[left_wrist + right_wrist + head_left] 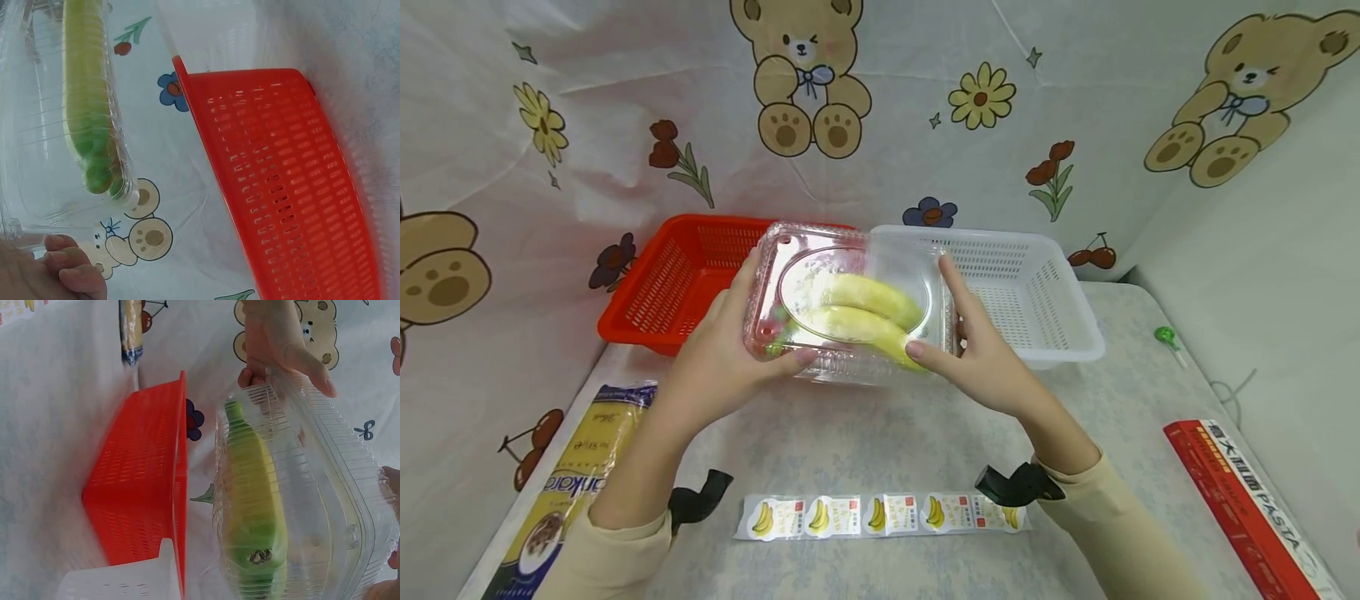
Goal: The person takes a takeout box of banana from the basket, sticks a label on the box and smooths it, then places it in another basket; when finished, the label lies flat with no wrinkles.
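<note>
A clear plastic clamshell box [895,250] is held up in front of the two baskets, its lid facing me and down over the tray. Inside lie yellow bananas [872,293], greenish at the ends in the wrist views. My left hand [722,358] grips the box's left side, thumb along the front edge. On the opposite side my right hand [981,358] holds it, thumb on the near edge and fingers behind. From the right wrist, the box [312,487] shows tilted, raised above the table beside the baskets.
Behind the box stand a red basket [647,292] on the left and a white basket [1060,300] on the right. A strip of banana stickers [872,516] lies in front. A yellow pasta packet [576,467], a red pasta box [1240,508] and a green lollipop [1167,337] lie at the sides.
</note>
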`<action>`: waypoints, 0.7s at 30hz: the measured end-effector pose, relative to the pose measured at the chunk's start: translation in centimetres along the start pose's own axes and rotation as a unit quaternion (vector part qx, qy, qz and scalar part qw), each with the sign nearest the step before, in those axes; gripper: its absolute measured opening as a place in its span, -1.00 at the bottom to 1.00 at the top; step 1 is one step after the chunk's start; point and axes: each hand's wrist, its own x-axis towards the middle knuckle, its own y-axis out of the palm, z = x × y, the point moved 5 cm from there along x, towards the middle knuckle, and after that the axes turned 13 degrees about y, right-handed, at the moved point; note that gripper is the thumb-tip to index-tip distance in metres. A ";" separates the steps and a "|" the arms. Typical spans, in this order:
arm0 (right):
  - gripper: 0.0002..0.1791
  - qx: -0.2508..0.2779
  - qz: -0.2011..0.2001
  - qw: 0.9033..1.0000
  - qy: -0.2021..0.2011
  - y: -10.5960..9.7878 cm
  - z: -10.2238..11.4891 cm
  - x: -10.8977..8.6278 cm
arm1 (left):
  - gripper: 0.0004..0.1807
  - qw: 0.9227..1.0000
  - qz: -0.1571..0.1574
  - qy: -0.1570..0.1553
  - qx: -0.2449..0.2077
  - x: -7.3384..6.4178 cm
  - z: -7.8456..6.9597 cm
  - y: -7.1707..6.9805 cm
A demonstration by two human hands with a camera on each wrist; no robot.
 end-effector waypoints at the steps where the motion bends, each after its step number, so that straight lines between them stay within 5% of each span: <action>1: 0.16 -0.009 0.003 1.000 0.001 0.0 -0.1 -0.3 | 0.28 1.000 0.002 0.000 -0.006 -0.2 0.0 0.1; 21: 0.33 -0.100 -0.015 0.995 0.013 0.6 -1.8 -5.3 | 0.36 0.998 0.054 -0.003 -0.026 -4.0 -1.0 2.3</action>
